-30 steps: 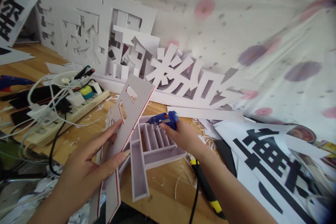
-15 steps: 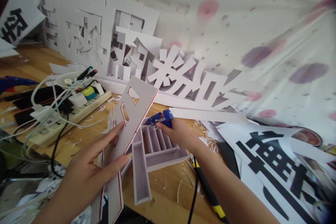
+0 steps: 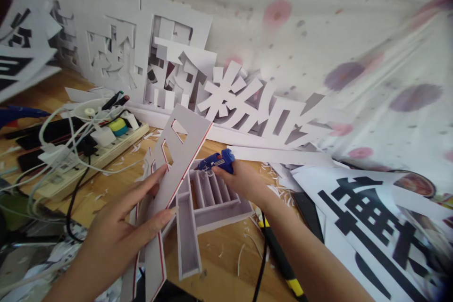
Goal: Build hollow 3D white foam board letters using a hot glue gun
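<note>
My left hand [image 3: 120, 229] grips a white foam board cut-out [image 3: 193, 130] with red lines along its edges, thumb on the near face and fingers behind it. The board is tilted upright. In my right hand [image 3: 246, 181] is a blue hot glue gun [image 3: 217, 161], its nozzle pointing left behind the board's edge. Strings of glue hang around its front. Beneath the gun, a white walled letter frame [image 3: 217, 214] with several narrow compartments lies on the wooden table, partly hidden by the board. Whether the board touches the frame I cannot tell.
A power strip [image 3: 95, 163] with tangled cables lies at left. Cut white letters [image 3: 235, 94] and stencil boards [image 3: 139, 63] lean at the back. A yellow-black utility knife [image 3: 279, 250] and printed sheets [image 3: 357, 207] lie at right. The gun's black cord [image 3: 262, 257] hangs near the knife.
Sheets with black characters at the far left have shifted, and more of them show. The view has moved slightly. Both hands keep nearly the same place and hold.
</note>
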The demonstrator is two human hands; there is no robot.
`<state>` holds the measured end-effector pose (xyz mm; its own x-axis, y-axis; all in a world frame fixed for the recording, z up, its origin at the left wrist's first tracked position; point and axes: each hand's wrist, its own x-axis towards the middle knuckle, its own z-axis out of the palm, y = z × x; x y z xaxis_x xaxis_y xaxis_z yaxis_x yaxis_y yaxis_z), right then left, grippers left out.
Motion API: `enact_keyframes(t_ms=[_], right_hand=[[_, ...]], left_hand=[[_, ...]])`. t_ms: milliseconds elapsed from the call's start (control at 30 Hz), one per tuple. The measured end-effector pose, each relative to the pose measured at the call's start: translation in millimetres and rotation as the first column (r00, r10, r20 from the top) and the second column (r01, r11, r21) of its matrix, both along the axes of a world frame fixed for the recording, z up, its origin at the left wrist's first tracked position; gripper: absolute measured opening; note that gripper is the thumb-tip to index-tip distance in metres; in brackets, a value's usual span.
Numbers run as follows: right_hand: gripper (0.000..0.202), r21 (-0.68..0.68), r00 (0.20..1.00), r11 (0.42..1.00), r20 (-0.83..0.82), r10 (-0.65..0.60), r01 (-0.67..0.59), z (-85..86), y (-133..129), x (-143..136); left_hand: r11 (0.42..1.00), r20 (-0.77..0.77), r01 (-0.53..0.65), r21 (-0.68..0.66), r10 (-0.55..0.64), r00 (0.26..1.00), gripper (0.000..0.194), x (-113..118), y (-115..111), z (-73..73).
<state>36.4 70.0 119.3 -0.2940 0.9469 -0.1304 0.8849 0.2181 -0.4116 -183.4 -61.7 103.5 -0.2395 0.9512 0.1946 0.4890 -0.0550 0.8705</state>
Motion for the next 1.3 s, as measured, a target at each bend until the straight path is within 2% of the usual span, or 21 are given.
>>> enact_keyframes(t_ms=[167,467,667,867,1100,1300], right_hand=[[0.041,-0.006,1.0,1.0,0.023,-0.021,0.021,-0.6,1.2,4.5],[0.039,-0.021,0.999,0.999,0.007,-0.048,0.048,1.6,0.6,11.3],[0.037,-0.029,0.998,0.998,-0.004,-0.061,0.061,0.5,2.4,15.7],[0.043,-0.04,0.997,0.996,-0.007,-0.077,0.076,-1.5,5.6,21.0],[0.043,-0.035,0.994,0.994,0.025,-0.106,0.107,0.7,6.7,26.3],[0.048,-0.038,0.993,0.993,0.045,-0.111,0.113,0.5,7.9,32.1]], left_hand=[[0.999,-0.105,0.024,0.036,-0.02,0.994,0.059,-3.6,3.0,-3.7],[0.999,-0.067,-0.038,0.005,0.038,0.997,0.061,14.8,5.5,10.2],[1.0,-0.136,0.005,0.021,-0.002,0.991,0.06,11.9,10.2,5.3],[1.0,-0.197,-0.001,0.013,0.003,0.98,0.06,13.1,14.7,4.0],[1.0,-0.211,0.01,0.01,-0.008,0.977,0.059,14.0,17.2,1.6],[1.0,-0.229,-0.008,-0.015,0.005,0.973,0.061,17.4,21.5,5.0]])
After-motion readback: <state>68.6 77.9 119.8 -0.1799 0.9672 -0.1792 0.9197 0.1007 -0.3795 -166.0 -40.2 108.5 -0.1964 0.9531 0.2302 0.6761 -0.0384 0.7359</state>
